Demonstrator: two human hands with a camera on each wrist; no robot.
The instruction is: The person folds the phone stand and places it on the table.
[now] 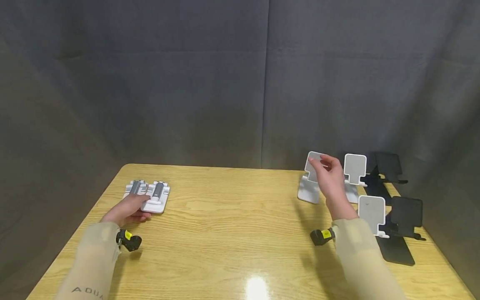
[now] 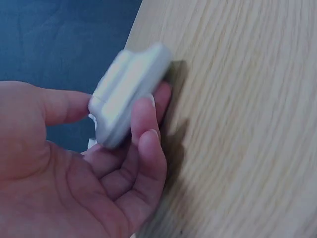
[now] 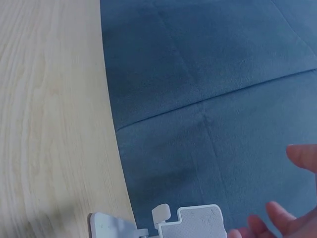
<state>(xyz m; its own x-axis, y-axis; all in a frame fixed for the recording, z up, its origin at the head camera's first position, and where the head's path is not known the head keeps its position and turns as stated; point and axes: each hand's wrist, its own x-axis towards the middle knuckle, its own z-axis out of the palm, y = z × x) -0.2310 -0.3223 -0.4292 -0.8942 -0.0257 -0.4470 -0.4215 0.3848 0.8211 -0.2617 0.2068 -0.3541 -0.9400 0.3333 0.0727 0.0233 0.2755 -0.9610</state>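
Observation:
At the table's left, my left hand (image 1: 129,208) grips a folded white phone stand (image 1: 156,199). Its thumb lies on one side and curled fingers on the other; in the left wrist view the stand (image 2: 130,94) is tilted just off the wood. A second folded white stand (image 1: 134,188) is right beside it, partly hidden by the hand. My right hand (image 1: 331,179) is at an unfolded white phone stand (image 1: 309,190) at the back right. The right wrist view shows its thumb and fingers spread apart, fingertips close to the stand's upper plate (image 3: 194,225); whether they touch is unclear.
Right of that hand stand two more unfolded white phone stands (image 1: 355,168) (image 1: 371,211) and two black ones (image 1: 388,166) (image 1: 406,214). The wooden table (image 1: 232,225) ends at a dark grey curtain (image 1: 210,104) behind.

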